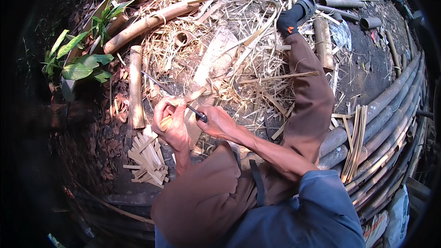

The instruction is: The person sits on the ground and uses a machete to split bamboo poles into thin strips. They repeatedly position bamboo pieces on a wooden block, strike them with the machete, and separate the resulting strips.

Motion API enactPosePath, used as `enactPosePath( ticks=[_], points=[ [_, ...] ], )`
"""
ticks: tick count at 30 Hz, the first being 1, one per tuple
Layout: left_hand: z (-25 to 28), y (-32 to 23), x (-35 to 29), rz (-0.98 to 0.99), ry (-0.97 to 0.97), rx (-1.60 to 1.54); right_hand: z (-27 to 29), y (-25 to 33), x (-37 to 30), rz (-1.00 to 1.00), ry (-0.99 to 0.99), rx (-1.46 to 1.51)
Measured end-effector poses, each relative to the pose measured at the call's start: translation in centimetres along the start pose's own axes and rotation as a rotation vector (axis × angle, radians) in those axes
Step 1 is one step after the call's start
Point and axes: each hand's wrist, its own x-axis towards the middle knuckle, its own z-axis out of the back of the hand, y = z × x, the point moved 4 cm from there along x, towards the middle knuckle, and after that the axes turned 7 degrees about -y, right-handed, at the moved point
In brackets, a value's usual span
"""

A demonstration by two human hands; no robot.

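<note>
My right hand is closed around the dark handle of a long, thin-bladed knife. Its blade slants up and to the left, past the fingers of my left hand. Pinched in that left hand is a short pale bamboo piece, which lies against the blade; the fingers hide part of it. A yellowish end shows in the same palm, and I cannot make out whether it belongs to that piece. Below the left hand, a pile of split bamboo slats lies on the ground.
Bamboo shavings cover the ground ahead, around a flat pale board. A short bamboo log lies at left, near a leafy plant. Long bamboo poles curve along the right, with thin strips across them. My right leg stretches forward.
</note>
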Motion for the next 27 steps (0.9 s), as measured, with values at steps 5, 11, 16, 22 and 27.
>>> enactPosePath(
  ticks=[5,11,16,22,27],
  points=[
    [-3.6,-1.4,2.1,0.088,0.062,0.125,0.7,-8.4,3.3,-0.052,0.027,-0.202],
    [-11.1,0.2,7.0,-0.041,0.267,0.148,1.9,-8.1,5.8,-0.183,0.029,-0.284],
    [-12.8,0.5,6.9,-0.182,0.271,0.238,3.4,-8.6,5.9,-0.087,-0.023,-0.28],
    [-13.1,0.1,6.8,-0.101,0.306,0.144,3.0,-10.4,7.0,-0.053,0.102,-0.122],
    [-13.5,0.7,6.3,-0.143,0.29,0.261,2.9,-10.1,7.6,-0.076,0.04,-0.55]
  ],
)
